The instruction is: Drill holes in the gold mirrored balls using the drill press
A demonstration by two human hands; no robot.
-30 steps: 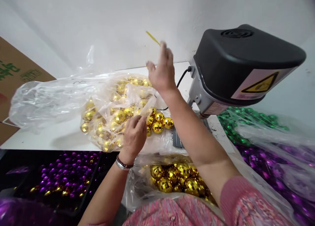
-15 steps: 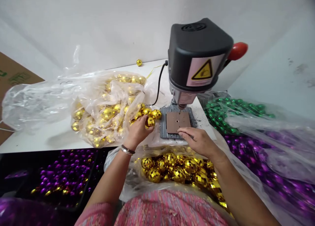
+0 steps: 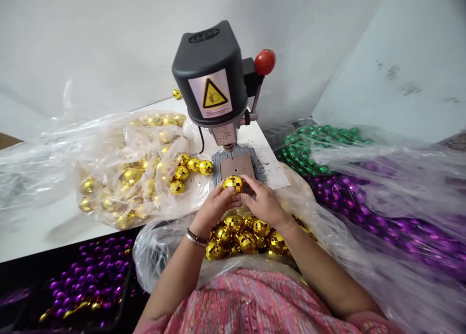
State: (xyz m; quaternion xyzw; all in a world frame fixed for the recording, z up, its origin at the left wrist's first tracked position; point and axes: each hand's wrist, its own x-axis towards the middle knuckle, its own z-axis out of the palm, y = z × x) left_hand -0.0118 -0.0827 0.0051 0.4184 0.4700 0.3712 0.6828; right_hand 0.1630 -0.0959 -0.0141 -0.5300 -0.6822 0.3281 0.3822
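My left hand and my right hand meet in front of me, both pinching one gold faceted ball between their fingertips. The ball sits just before the grey base plate of a small bench drill with a black head and a red lever knob. Below my hands a clear bag of gold balls rests in my lap. Another clear bag of gold balls lies open on the white table to the left, with a few balls spilled near the drill.
Green bead strings and purple bead strings lie under clear plastic on the right. A dark tray of purple beads sits low on the left. One gold ball lies at the table's back by the wall.
My right hand came down from the air to the drill plate, then onto the ball. My left hand took a gold ball from the spilled heap and brought it before the plate. The view swung right.
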